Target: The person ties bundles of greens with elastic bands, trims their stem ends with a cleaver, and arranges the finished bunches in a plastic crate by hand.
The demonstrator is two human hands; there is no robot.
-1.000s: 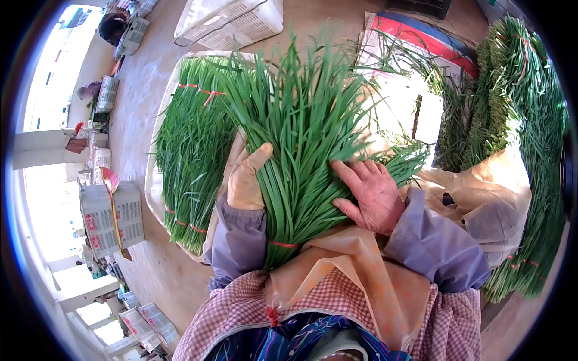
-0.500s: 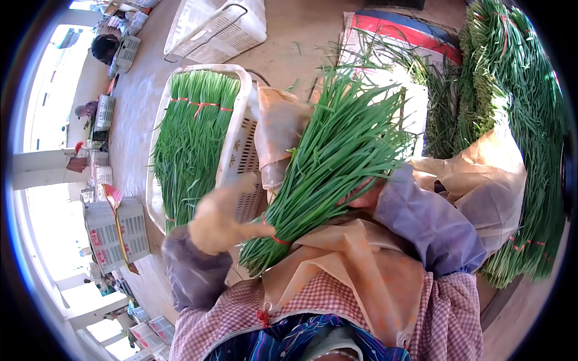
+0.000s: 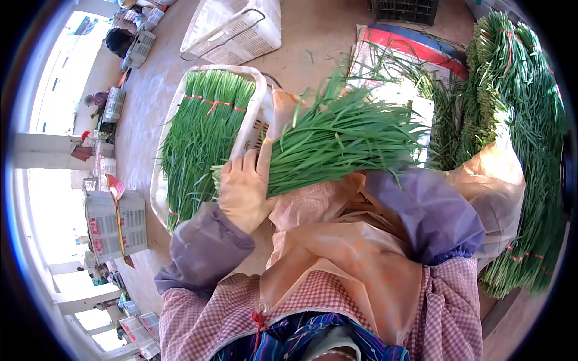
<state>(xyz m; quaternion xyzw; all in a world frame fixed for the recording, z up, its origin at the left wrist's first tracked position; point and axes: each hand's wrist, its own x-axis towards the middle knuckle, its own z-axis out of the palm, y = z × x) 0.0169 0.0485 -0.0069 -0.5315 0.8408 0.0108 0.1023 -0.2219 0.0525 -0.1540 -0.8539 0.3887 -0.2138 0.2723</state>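
Observation:
A long bunch of green chives lies slantwise across my lap, leaf tips to the right and cut ends to the left. My left hand is closed over the stalk end, with a few pale cut ends showing beyond it. My right forearm, in a purple sleeve, runs under the leafy part; the right hand itself is hidden beneath the leaves. Just left of my left hand stands a white plastic basket packed with tied chive bundles, red bands round them.
Tall piles of chives stand along the right side. Loose leaves lie on a red, white and blue sack. A white crate stands behind the basket, a black crate at the far edge. Brown plastic sheeting covers my lap.
The bunch has turned to lie flatter, its cut ends swinging up and left towards the basket. My left hand has shifted up and now covers its banded end. The right hand went out of sight.

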